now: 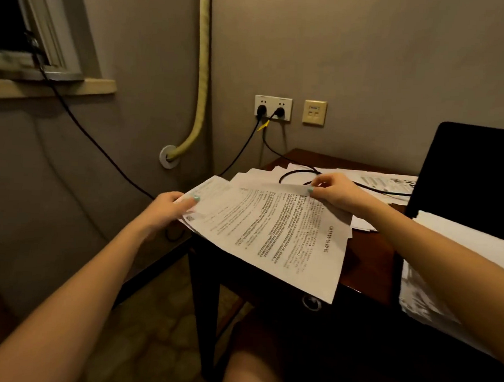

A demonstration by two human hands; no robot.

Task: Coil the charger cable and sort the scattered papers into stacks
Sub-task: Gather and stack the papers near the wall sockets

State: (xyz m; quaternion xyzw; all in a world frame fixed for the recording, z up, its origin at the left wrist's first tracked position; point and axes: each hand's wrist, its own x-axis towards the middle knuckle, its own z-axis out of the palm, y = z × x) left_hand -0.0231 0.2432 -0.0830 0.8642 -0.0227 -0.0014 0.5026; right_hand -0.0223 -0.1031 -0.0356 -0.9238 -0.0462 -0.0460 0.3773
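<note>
Here left hand (168,207), right hand (334,190) pinch fanned papers (271,235) above desk (370,255); cable (295,173) behind.

Dim grey walls (368,65) meet at a corner, with a window (34,33) left and a dark wooden desk (370,255).

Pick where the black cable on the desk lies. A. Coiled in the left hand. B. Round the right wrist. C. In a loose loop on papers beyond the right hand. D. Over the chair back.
C: the black cable lies in a loose loop on the scattered papers beyond the right hand, which with the left hand holds the printed sheets.
</note>
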